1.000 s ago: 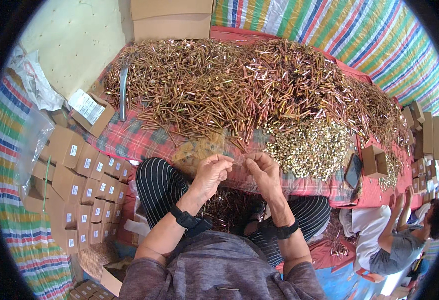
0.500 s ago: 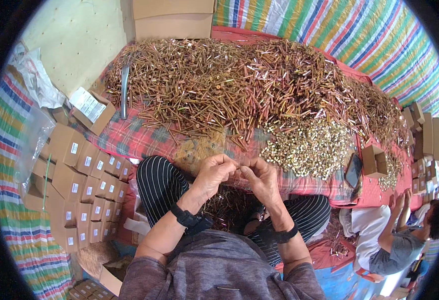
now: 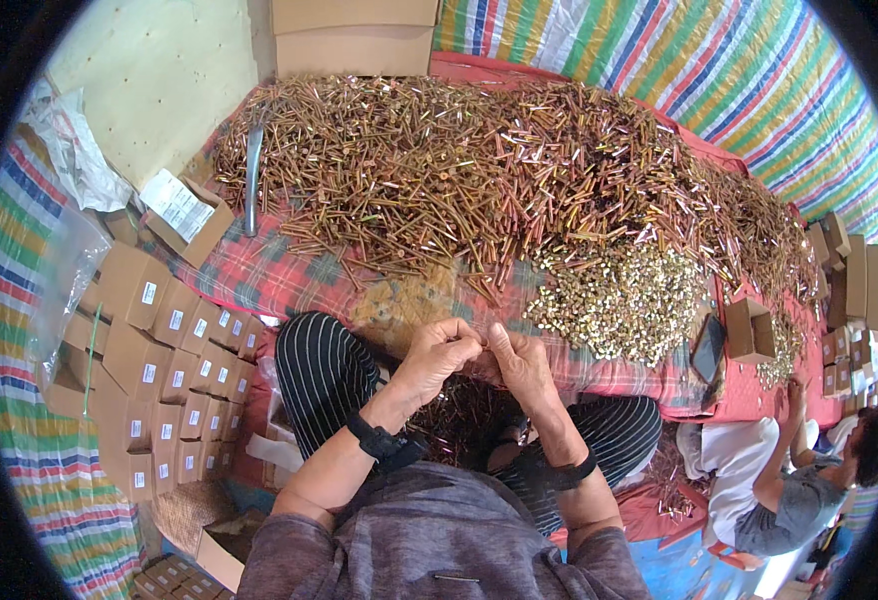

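Note:
My left hand [image 3: 441,354] and my right hand [image 3: 525,368] meet over my lap with thumbs and fingertips pinched close together. Whatever lies between the fingertips is too small and too covered to make out. Just beyond the hands, a broad heap of thin copper-coloured metal rods [image 3: 409,180] covers the plaid cloth [image 3: 259,262]. To the right of the hands lies a pile of small shiny gold-coloured metal pieces [image 3: 614,300]. More of the thin rods [image 3: 464,412] show between my legs, below the hands.
Stacked small brown cartons [image 3: 164,370] stand on the left. An open box [image 3: 199,225] and a curved metal bar [image 3: 254,180] lie at the heap's left end. On the right are a dark phone-like slab [image 3: 707,348], an open carton [image 3: 749,330] and a seated person [image 3: 794,510].
My hands stay together at nearly the same spot; the right thumb has straightened upward and its fingers have shifted. The person on the right has lowered their hands slightly.

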`<state>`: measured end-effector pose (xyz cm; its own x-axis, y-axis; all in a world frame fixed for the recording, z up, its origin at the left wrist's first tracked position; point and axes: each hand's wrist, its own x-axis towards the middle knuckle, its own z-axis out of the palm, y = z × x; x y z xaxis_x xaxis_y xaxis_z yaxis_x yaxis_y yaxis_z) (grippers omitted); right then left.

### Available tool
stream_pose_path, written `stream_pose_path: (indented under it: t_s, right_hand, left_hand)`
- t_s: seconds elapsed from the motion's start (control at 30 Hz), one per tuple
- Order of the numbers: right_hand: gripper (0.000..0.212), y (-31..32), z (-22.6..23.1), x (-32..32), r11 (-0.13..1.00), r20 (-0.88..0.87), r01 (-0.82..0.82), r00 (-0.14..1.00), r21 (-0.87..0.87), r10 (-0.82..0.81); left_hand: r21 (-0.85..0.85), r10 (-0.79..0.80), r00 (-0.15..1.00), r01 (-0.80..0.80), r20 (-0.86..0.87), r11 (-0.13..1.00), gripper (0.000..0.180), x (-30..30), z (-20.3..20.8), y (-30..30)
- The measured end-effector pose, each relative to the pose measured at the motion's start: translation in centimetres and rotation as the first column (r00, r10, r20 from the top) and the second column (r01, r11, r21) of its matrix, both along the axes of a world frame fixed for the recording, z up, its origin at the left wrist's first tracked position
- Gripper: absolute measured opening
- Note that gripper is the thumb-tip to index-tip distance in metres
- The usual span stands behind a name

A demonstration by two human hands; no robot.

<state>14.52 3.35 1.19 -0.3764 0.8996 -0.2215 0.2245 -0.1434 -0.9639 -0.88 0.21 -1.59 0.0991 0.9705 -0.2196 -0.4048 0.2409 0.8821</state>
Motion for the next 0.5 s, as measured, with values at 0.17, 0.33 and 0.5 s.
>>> stream_pose_path:
  t_s: [0.17,0.33,0.5]
  right_hand:
    - [0.038,1.4,-1.1,1.0,0.906,0.324,-0.155,0.946,0.393,0.021]
    - [0.016,4.5,-4.5,-0.4,0.71,0.427,-0.136,0.87,0.691,-0.249]
    - [0.012,6.0,-5.9,-2.0,0.708,0.507,-0.136,0.791,0.693,-0.344]
  left_hand:
    - [0.129,-0.339,0.85,0.42,-0.402,0.898,0.012,-2.5,1.8,0.4]
    - [0.495,0.508,0.256,-0.118,-0.822,0.861,0.007,-5.8,-2.5,4.0]
    - [0.368,0.406,0.167,-0.217,-0.898,0.904,0.009,-6.0,-3.1,5.7]
